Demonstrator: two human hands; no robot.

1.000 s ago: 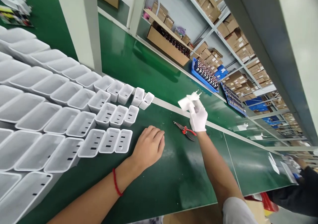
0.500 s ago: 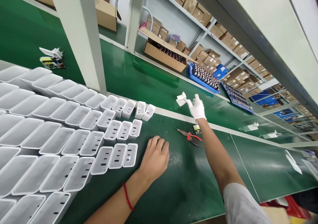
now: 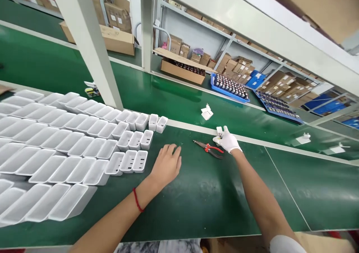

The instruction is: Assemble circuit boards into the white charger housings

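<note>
My left hand [image 3: 166, 164], bare with a red cord at the wrist, rests palm down on the green table. Its fingers are loosely bent and nothing shows in it. My right hand [image 3: 228, 141] wears a white glove and lies by the pale rail. Thumb and fingers close around a small circuit board with a white part [image 3: 219, 130], mostly hidden by the glove. Left of that hand lie red-handled pliers [image 3: 208, 147]. Beyond the rail a white plug housing [image 3: 207, 112] sits on the green belt. White plastic cases [image 3: 139, 161] stand in rows left of my left hand.
A white post [image 3: 92, 51] rises behind the cases. Another board assembly [image 3: 92, 90] lies beside it. Further plug housings [image 3: 303, 138] are on the belt at right. Across it stand a long carton [image 3: 182, 73] and a blue tray [image 3: 228, 94] of small parts.
My right hand has drawn back from the plug housing on the belt to the circuit board by the rail. My left hand stays on the table. The camera view has turned.
</note>
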